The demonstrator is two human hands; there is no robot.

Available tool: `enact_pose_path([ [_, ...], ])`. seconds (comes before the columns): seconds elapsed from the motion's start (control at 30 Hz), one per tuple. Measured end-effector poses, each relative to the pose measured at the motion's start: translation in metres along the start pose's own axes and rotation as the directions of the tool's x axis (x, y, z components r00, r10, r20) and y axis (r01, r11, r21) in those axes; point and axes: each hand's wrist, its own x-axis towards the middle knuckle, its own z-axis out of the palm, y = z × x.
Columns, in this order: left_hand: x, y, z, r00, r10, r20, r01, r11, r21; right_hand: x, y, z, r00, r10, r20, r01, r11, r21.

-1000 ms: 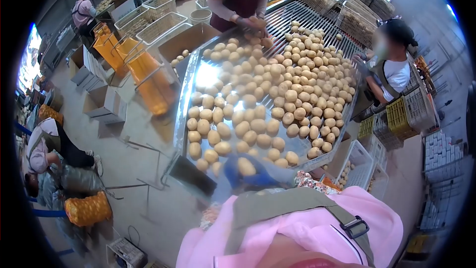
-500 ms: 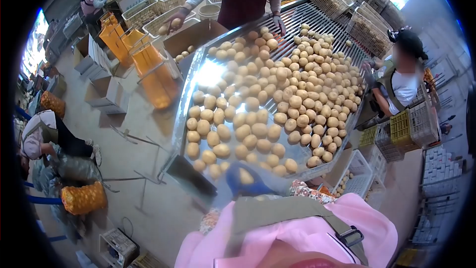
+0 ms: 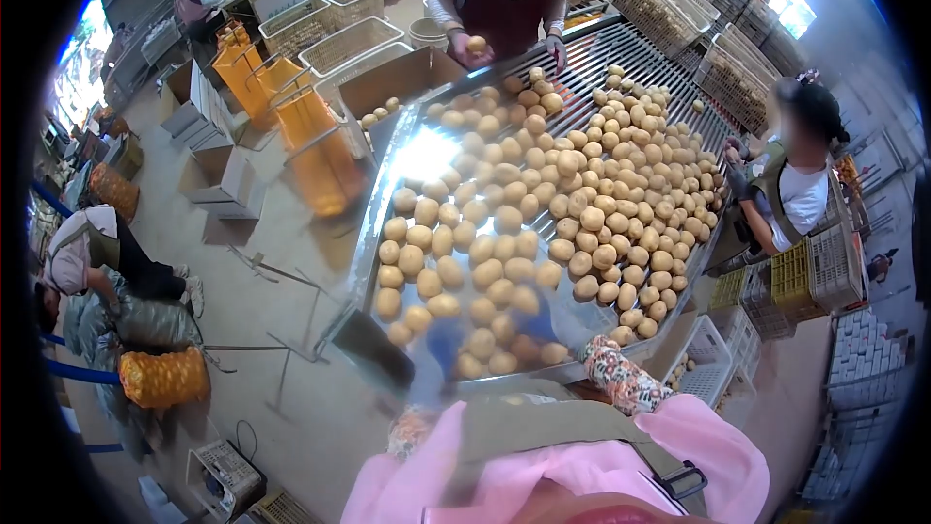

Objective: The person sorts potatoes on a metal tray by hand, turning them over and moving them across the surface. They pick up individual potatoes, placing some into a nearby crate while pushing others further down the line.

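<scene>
Many round tan potatoes point(image 3: 621, 194) lie on a metal sorting table point(image 3: 373, 238) with a bare roller grate at its far end. At the near edge, my left hand point(image 3: 444, 345) in a blue glove is beside the nearest potatoes, blurred. My right hand point(image 3: 535, 318), also blue-gloved and blurred, reaches over the potatoes from the right. Several potatoes lie between the two hands. Motion smear hides the fingers of both hands, so any grip on a potato cannot be made out.
Across the table a person in a dark apron point(image 3: 497, 0) holds a potato. Another person point(image 3: 800, 170) works at the right edge. A cardboard box point(image 3: 393, 83), orange bag stands point(image 3: 320, 151) and a dark panel point(image 3: 371, 348) are at left; a white crate point(image 3: 703, 359) is at right.
My hands, earlier close together at the near edge, are now apart, the right one farther right and forward. The person across has drawn the potato in toward the apron. The view has shifted slightly.
</scene>
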Motion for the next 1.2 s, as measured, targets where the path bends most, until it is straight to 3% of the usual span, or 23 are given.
enact_pose_path([
  [0.07,-0.006,0.013,-0.017,0.890,0.453,-0.055,-0.308,0.686,0.659,0.016,0.028,0.003,0.988,0.057,-0.142,-0.077,0.987,-0.139],
  [0.2,-0.008,0.013,-0.055,0.641,0.699,-0.317,-0.431,0.669,0.606,0.028,0.045,0.025,0.942,0.282,-0.184,-0.335,0.749,-0.571],
  [0.27,0.014,-0.016,-0.109,0.529,0.760,-0.377,-0.304,0.585,0.752,0.024,0.010,0.049,0.980,-0.197,-0.016,0.152,0.803,-0.577],
  [0.33,0.040,-0.041,-0.135,0.490,0.761,-0.425,-0.123,0.543,0.831,0.032,0.019,0.119,0.966,-0.250,0.065,0.205,0.592,-0.779],
  [0.4,0.074,-0.066,-0.168,0.633,0.431,-0.643,-0.240,0.899,0.366,0.035,0.000,0.146,0.897,-0.179,0.405,0.373,0.797,-0.474],
  [0.43,0.067,-0.060,-0.149,0.695,0.365,-0.619,-0.242,0.930,0.277,0.048,0.005,0.164,0.889,-0.182,0.420,0.385,0.794,-0.470],
  [0.47,0.058,-0.044,-0.124,0.752,0.302,-0.586,-0.237,0.953,0.187,0.071,0.022,0.186,0.804,-0.193,0.563,0.250,0.968,-0.026],
  [0.5,0.052,-0.032,-0.118,0.776,0.407,-0.483,-0.144,0.859,0.492,0.081,0.031,0.198,0.698,-0.264,0.666,-0.018,0.923,0.385],
  [0.6,0.034,-0.032,-0.112,0.781,0.486,-0.392,-0.143,0.750,0.646,0.027,-0.079,0.078,0.792,-0.193,0.580,-0.314,0.685,0.657],
  [0.67,0.031,-0.058,-0.138,0.756,0.514,-0.406,-0.163,0.747,0.644,0.072,0.013,0.095,0.830,-0.165,0.532,-0.030,0.941,0.338],
  [0.7,0.026,-0.067,-0.148,0.765,0.474,-0.436,-0.134,0.779,0.612,0.069,0.028,0.082,0.884,-0.265,0.386,0.314,0.947,-0.069],
  [0.73,0.022,-0.072,-0.152,0.774,0.430,-0.465,-0.102,0.810,0.578,0.066,0.040,0.072,0.862,-0.419,0.285,0.507,0.703,-0.498],
  [0.77,0.016,-0.066,-0.144,0.772,0.425,-0.473,-0.097,0.814,0.572,0.068,0.063,0.082,0.861,-0.415,0.294,0.509,0.703,-0.497],
  [0.83,-0.004,-0.038,-0.112,0.617,0.752,-0.232,0.185,0.148,0.971,0.061,0.127,0.119,0.766,-0.500,0.405,0.585,0.280,-0.761],
  [0.87,0.005,-0.033,-0.112,0.579,0.812,-0.077,0.091,0.030,0.995,0.045,0.091,0.120,0.845,-0.357,0.398,0.525,0.695,-0.490],
  [0.9,0.014,-0.027,-0.102,0.565,0.821,-0.081,0.026,0.081,0.996,0.041,0.037,0.126,0.870,-0.181,0.458,0.270,0.953,-0.136],
  [0.97,0.024,-0.005,-0.071,0.644,0.762,-0.067,-0.018,0.102,0.995,0.046,0.036,0.179,0.787,-0.353,0.506,0.234,0.929,0.285],
  [1.0,0.053,-0.023,-0.091,0.578,0.814,0.059,-0.106,0.002,0.994,0.076,0.058,0.221,0.652,-0.509,0.561,0.491,0.848,0.200],
  [1.07,0.062,-0.035,-0.088,0.531,0.847,0.031,-0.070,0.007,0.998,0.045,-0.035,0.142,0.794,-0.127,0.595,0.061,0.990,0.131],
  [1.1,0.057,-0.033,-0.090,0.581,0.813,-0.049,-0.133,0.154,0.979,0.052,-0.024,0.136,0.727,-0.496,0.475,0.331,0.859,0.390],
  [1.13,0.036,-0.015,-0.079,0.697,0.710,-0.099,-0.090,0.224,0.970,0.063,0.004,0.132,0.742,-0.449,0.497,0.229,0.867,0.442],
  [1.17,0.031,-0.024,-0.095,0.707,0.704,-0.056,-0.099,0.178,0.979,0.055,-0.011,0.102,0.819,-0.265,0.508,0.053,0.918,0.394],
  [1.2,0.023,-0.034,-0.112,0.716,0.698,-0.014,-0.109,0.131,0.985,0.054,-0.005,0.085,0.812,-0.246,0.529,0.085,0.947,0.311],
])
